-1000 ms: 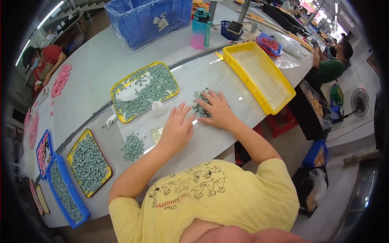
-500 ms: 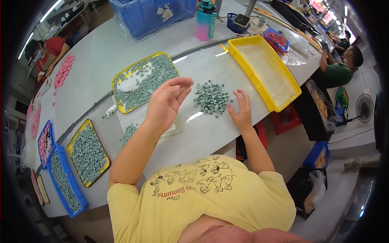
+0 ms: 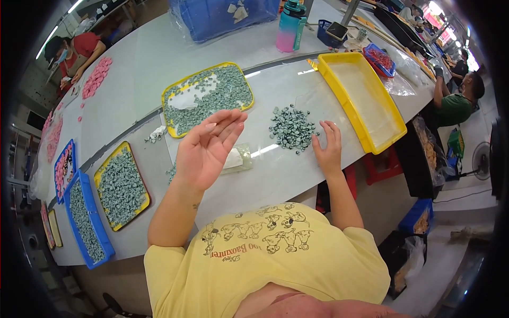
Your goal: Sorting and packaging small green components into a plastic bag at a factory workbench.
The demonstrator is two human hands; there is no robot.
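A loose pile of small grey-green pieces (image 3: 292,128), some with dark shiny faces, lies on the white table. At its right edge rests my right hand (image 3: 328,150), fingers apart, curved and holding nothing. To the left, my left hand (image 3: 205,153) is raised over the table, palm showing and fingers stretched out close together, with nothing in it. Beyond that hand lies a yellow tray (image 3: 165,100) spread with similar green pieces and a white patch. A clear packet with a white slip (image 3: 241,159) is partly covered by my left hand, as is a smaller heap of green pieces (image 3: 171,172).
An empty-looking yellow tray (image 3: 366,100) stands at the right. Further left are another yellow tray (image 3: 144,204) and a blue tray (image 3: 103,241) of green pieces. A bottle (image 3: 290,26) and a blue bin (image 3: 222,21) stand behind. Co-workers sit at far left and right.
My left hand has moved left and nearer to me, away from the pile. My right hand stays beside the pile. The whole view has shifted slightly.
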